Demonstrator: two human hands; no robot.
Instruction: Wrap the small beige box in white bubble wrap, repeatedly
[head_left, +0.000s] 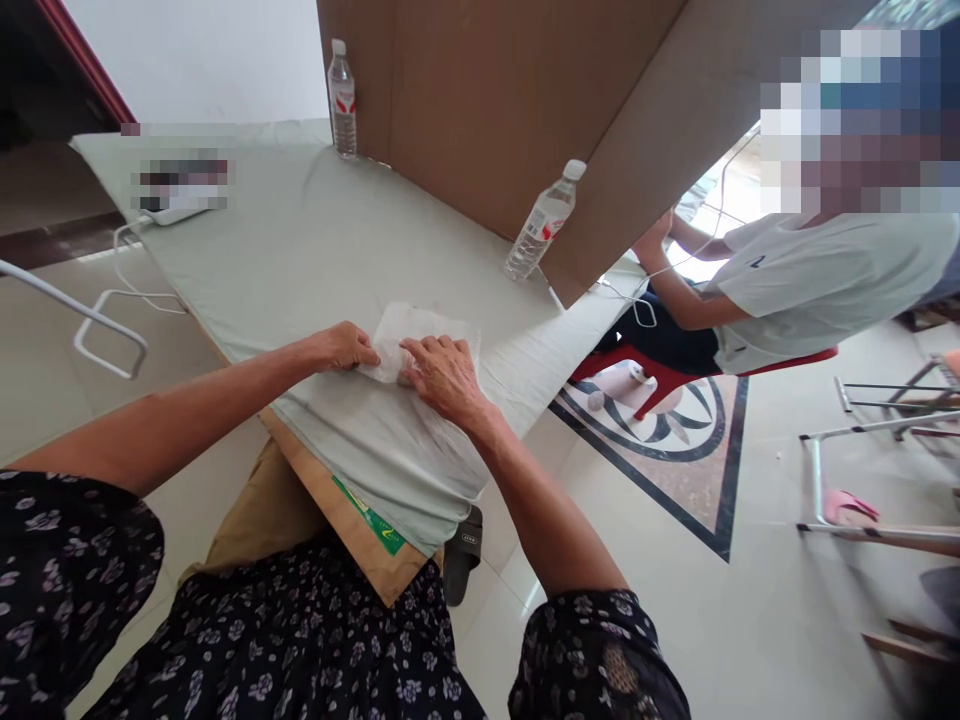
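A thin, whitish translucent sheet (397, 325) lies on the pale green cloth (300, 240) that covers the table. My left hand (345, 347) pinches the sheet's left edge between thumb and fingers. Lying over the sheet's middle and right part, my right hand (444, 375) has its fingers spread and bent a little, the fingertips resting on it. The area under my right palm is hidden.
Two water bottles, one at the back (343, 105) and one at the right (544, 222), stand beside a large brown cardboard panel (495, 100). A person in a white shirt (832, 290) sits beyond it. A white power strip (184, 205) lies far left.
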